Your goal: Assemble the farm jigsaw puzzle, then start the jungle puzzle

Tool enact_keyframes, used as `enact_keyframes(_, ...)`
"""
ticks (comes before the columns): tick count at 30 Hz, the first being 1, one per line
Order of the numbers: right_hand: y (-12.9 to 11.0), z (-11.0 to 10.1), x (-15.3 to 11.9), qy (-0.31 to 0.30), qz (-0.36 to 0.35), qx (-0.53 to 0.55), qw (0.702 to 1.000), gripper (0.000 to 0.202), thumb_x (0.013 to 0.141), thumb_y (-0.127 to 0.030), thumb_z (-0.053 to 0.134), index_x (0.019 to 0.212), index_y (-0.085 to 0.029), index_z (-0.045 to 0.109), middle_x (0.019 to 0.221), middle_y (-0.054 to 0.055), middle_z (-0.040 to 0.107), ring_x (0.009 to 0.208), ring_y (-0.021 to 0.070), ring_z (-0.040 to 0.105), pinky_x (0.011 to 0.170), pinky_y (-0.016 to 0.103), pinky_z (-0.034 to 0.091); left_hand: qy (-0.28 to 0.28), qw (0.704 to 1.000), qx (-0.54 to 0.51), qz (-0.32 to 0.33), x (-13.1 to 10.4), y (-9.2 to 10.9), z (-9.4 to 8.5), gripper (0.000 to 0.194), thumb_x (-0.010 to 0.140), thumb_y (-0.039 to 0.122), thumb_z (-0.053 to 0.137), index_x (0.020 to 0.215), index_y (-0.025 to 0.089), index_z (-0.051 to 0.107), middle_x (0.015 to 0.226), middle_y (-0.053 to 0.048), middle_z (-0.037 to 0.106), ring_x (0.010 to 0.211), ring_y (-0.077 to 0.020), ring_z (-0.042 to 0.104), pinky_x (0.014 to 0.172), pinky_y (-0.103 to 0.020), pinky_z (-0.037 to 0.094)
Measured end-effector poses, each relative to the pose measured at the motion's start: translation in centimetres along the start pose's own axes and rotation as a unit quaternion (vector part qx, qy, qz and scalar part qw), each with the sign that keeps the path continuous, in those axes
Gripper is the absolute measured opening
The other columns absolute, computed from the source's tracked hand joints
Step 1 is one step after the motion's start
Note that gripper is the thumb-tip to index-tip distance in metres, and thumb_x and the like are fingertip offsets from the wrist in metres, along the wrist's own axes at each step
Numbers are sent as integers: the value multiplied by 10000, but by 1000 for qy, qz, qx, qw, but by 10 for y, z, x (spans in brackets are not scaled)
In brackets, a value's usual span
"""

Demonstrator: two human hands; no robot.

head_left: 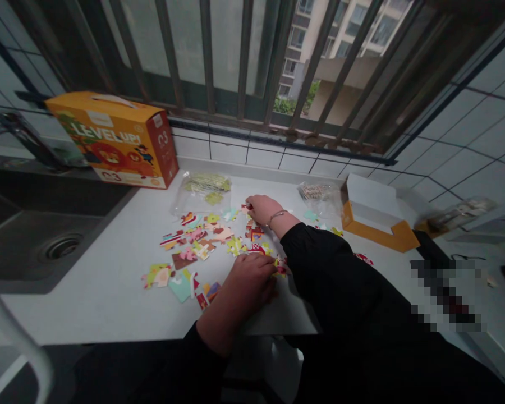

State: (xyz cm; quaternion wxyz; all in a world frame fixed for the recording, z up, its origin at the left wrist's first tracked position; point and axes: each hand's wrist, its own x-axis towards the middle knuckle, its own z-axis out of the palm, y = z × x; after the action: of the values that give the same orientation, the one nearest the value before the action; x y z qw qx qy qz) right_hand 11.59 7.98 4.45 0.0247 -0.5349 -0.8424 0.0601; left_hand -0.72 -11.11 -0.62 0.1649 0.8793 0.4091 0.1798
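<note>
Colourful jigsaw puzzle pieces [221,231] lie loosely spread over the white counter [109,269]. At the far side of the spread, my right hand [264,210] is closed in a pinch on a small reddish puzzle piece [247,206]. My left hand [250,280] rests low at the near side with fingers curled together. Its fingertips are beside pink and green pieces [281,268]; the palm side is hidden, so what it holds cannot be made out. A red piece with a white barn-door pattern [256,247] shows just beyond the left knuckles.
An orange lion box [118,146] stands at the back left beside the sink [25,241]. A clear bag with green pieces [204,191] and another plastic bag [320,196] lie along the back. An opened orange-and-white box [374,216] sits at right, below a barred window.
</note>
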Motion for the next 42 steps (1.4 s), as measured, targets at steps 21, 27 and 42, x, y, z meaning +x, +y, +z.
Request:
enact_keyframes(21,84,-1,-189,-83,68,520,847,430,887,-513,878,1153,-213,723,812,-8,734,696,145,645,655,272,465,12,1000,18,22,5,-2,-3,119,1038,198,651,1039,209,770,1138,-90,792,1087,-303,720,953,-484,533)
enact_keyframes(27,79,32,-203,-74,98,490,863,271,903,-412,855,1052,-200,774,841,26,783,720,155,698,671,281,505,17,999,19,26,7,-5,-5,118,1041,237,669,1056,221,785,1128,-91,793,1050,-300,722,909,-468,530)
enact_keyframes(42,85,26,-198,-35,70,383,921,291,978,-275,762,1261,-224,808,874,-6,749,715,135,616,692,277,463,24,998,33,40,7,-8,-5,145,1071,259,639,1093,223,778,1202,-105,802,1094,-310,731,935,-492,556)
